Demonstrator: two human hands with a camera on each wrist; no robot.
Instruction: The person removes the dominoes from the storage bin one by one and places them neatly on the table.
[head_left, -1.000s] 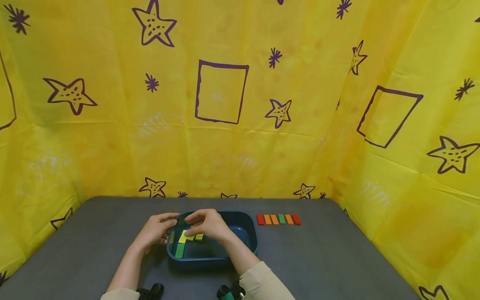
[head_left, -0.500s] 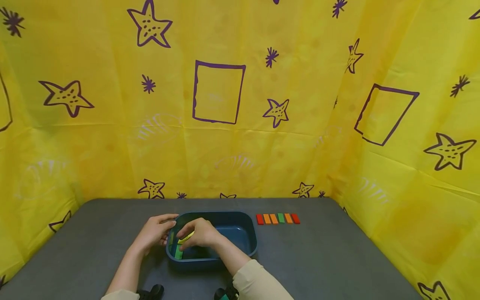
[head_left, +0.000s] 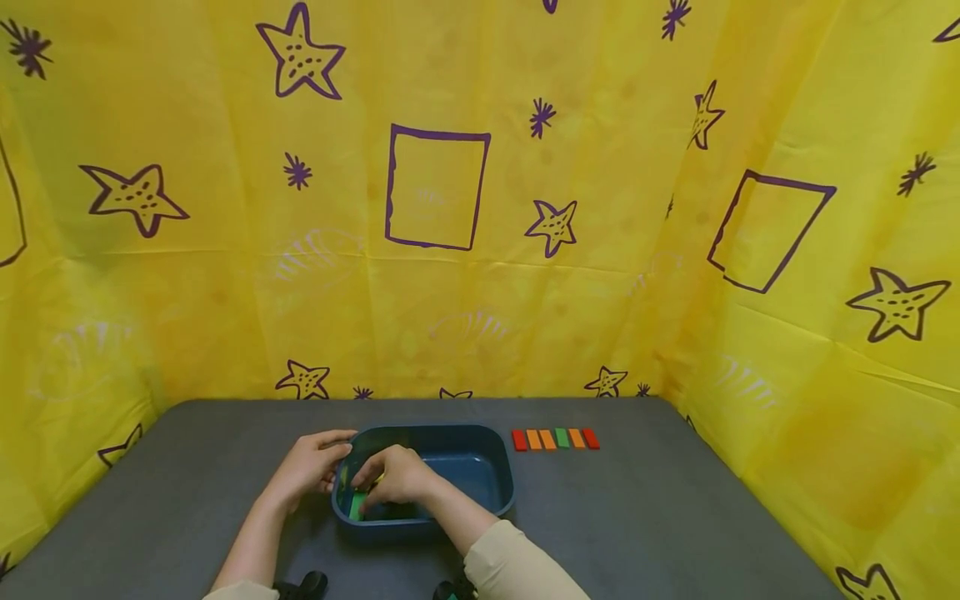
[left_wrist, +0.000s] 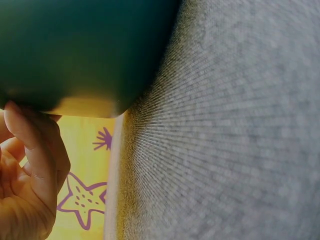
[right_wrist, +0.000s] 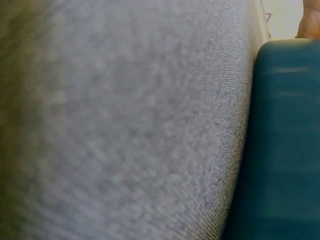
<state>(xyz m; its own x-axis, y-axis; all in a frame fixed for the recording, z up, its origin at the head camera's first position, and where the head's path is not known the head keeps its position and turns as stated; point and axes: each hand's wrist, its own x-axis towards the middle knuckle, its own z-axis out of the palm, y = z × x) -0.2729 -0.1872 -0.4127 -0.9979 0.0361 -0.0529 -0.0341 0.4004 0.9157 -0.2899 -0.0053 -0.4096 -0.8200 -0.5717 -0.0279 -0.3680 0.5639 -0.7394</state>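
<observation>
A dark blue-green rectangular bin (head_left: 468, 479) stands on the grey table. At its left end my left hand (head_left: 306, 467) holds the rim, thumb near the top edge; the left wrist view shows bent fingers (left_wrist: 42, 155) against the wall. My right hand (head_left: 401, 475) reaches down inside the bin's left part, fingers bent. Its thumb and index finger sit by a flat green block (head_left: 357, 505), and a sliver of yellow block (head_left: 380, 477) shows behind them. The hand hides the other yellow blocks, and whether it pinches one is unclear. The right wrist view shows only the bin's outer wall (right_wrist: 290, 140).
Right of the bin, a row of flat blocks (head_left: 555, 439) in red, orange and green lies on the grey table (head_left: 637, 500). A yellow patterned cloth (head_left: 450, 333) hangs behind and at both sides. Dark objects (head_left: 303, 583) sit by the wrists at the front edge.
My right hand has lowered and come slightly nearer, from above the yellow blocks to beside the green one, covering most of the yellow. The left hand keeps its place on the rim.
</observation>
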